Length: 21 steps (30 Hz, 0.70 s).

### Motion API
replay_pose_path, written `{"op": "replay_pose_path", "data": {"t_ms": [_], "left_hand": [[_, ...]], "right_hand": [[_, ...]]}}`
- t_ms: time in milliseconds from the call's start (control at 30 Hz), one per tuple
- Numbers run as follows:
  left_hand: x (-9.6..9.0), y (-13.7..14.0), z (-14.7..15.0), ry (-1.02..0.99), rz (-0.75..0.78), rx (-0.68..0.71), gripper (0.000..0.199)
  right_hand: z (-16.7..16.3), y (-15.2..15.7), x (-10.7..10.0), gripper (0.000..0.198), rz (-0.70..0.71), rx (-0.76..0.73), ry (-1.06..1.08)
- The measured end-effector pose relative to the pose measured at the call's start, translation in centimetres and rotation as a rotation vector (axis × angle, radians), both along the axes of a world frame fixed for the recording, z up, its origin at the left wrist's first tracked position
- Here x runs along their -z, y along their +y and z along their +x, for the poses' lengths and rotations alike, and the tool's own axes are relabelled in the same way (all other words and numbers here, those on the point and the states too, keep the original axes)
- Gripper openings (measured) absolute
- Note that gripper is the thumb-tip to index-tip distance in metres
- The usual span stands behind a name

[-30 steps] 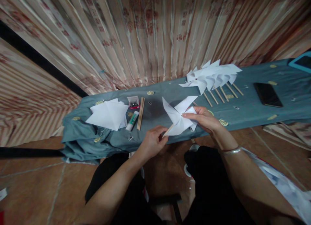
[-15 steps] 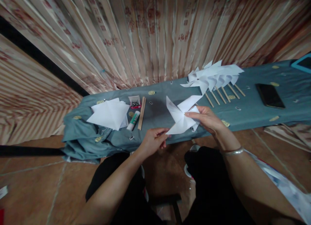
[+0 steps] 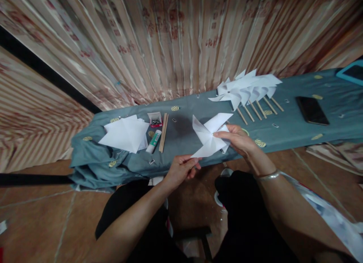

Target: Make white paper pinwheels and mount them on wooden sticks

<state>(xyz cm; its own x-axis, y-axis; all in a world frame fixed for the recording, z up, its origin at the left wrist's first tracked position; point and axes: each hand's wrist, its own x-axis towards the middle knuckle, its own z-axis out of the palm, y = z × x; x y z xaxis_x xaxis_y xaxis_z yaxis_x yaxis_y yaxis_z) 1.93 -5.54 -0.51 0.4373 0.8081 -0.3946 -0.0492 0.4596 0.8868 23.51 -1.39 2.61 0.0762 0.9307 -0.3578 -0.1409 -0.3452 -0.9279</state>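
Note:
A white paper pinwheel (image 3: 209, 136) is held up over the near edge of the cloth-covered table, its blades spread. My right hand (image 3: 236, 139) grips it from the right, the thumb pressed at the small pin in its centre and the fingers behind the paper. At its lower-left blade tip, my left hand (image 3: 183, 167) is closed, with thumb and fingers pinching the point. Any stick behind this pinwheel is mostly hidden by the paper and the right hand.
On the patterned cloth (image 3: 187, 104) lie paper sheets (image 3: 124, 133), a small box of pins (image 3: 155, 120), a glue stick (image 3: 153, 142) and wooden sticks (image 3: 163, 132). Further right are several overlapping pinwheels (image 3: 246, 89), a phone (image 3: 312, 110) and a blue-edged device (image 3: 351, 73). A curtain (image 3: 181, 47) hangs behind.
The view has shifted slightly, so the table things sit a little further left. Both hands keep their hold on the pinwheel, and the left hand sits slightly lower.

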Motion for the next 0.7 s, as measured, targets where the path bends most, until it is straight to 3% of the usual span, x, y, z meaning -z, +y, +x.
{"op": "replay_pose_path", "data": {"t_ms": [133, 700], "left_hand": [[-0.1, 0.2, -0.2, -0.036, -0.058, 0.027, 0.044], [0.6, 0.3, -0.3, -0.129, -0.227, -0.079, 0.047]], "right_hand": [[0.6, 0.1, 0.1, 0.032, 0.002, -0.012, -0.006], [1.1, 0.3, 0.2, 0.037, 0.026, -0.040, 0.009]]}}
